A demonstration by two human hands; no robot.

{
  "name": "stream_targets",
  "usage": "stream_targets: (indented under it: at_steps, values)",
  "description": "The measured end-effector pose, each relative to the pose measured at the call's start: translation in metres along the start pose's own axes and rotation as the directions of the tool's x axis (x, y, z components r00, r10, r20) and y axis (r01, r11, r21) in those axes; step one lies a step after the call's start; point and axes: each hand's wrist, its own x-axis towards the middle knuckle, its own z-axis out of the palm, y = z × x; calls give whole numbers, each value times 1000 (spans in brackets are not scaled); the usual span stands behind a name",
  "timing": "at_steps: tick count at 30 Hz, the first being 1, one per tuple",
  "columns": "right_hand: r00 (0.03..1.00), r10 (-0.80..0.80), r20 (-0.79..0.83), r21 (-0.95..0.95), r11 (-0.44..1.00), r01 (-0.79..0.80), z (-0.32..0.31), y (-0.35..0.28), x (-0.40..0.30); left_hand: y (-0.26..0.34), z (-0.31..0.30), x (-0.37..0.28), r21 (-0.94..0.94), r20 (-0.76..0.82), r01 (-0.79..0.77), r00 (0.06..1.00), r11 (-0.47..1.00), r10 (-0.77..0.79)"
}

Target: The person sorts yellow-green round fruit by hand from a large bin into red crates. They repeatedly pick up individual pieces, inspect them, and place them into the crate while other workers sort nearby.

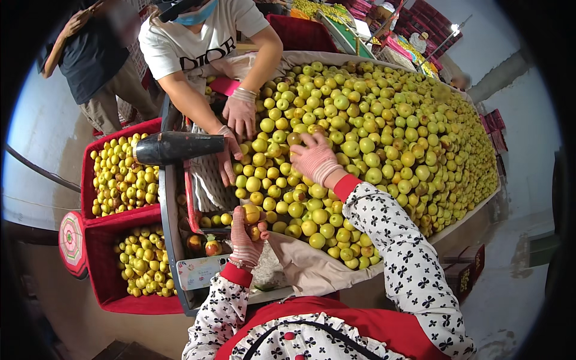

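Note:
My left hand (246,240), in a pink striped glove, holds yellow fruit with brown patches (251,213) at the near end of the sorting table. My right hand (315,159), gloved the same way, rests palm down on a large heap of round yellow-green fruit (373,144) that looks like jujubes. Its fingers are spread among the fruit; whether any is gripped is hidden. A few red-brown blemished fruits (213,247) lie in a compartment left of my left hand. Pale cloth (310,265) lines the heap's near edge.
Opposite, a co-worker's gloved hands (240,114) touch the heap's left side. A black hair dryer (180,147) juts over the table's grey edge (171,216). Beyond it stand two red-lined crates (128,303) holding fruit, beside a round stool (72,243). Another person (96,58) stands behind.

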Motion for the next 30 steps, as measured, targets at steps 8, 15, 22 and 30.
stream_targets:
  at_steps: [8,15,22,30]
  values:
    - [988,-105,-115,309,941,136,8,-98,28,-4,-15,3,12,48,1,999,1000,-2]
    - [977,-121,177,191,978,87,18,-122,55,-4,-6,3,-14,-6,16,1000,1000,-16]
    - [990,139,-1,829,554,-77,6,-47,2,-3,-5,1,-6,18,16,1000,1000,-16]
    - [957,267,116,412,864,-291,-18,51,-28,-3,-6,2,9,22,10,1000,1000,-11]
